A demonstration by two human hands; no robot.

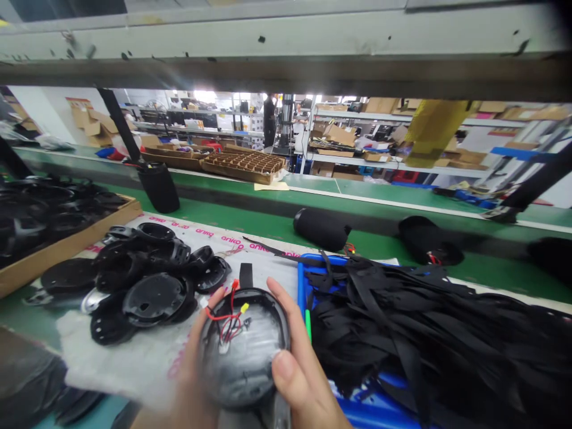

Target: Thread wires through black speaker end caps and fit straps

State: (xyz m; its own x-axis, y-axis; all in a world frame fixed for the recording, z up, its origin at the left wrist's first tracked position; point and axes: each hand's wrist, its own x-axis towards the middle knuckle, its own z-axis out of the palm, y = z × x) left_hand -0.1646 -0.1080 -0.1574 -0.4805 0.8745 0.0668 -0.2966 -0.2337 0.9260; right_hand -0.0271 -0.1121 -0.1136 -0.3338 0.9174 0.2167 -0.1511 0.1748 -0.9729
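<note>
A round black speaker housing [250, 363] is held up between my two hands, its open face turned toward me. Red and black wires with red, yellow and white connectors come out of its middle. A short black strap [246, 275] sticks up behind its top rim. My left hand [194, 348], blurred, wraps the left side. Fingers of my right hand [301, 363] curl round the right side, the thumb pressing near the lower right rim. To the left, similar black plastic parts [156, 298] lie heaped on a printed white sheet [120, 369].
A blue crate [304, 280] full of black fabric straps [379, 322] stands at right. Black cylindrical bodies [319, 228] rest on the green conveyor [250, 215]. A cardboard tray [127, 210] of black parts is at left. A shelf beam [286, 44] crosses overhead; a person [269, 119] stands far back.
</note>
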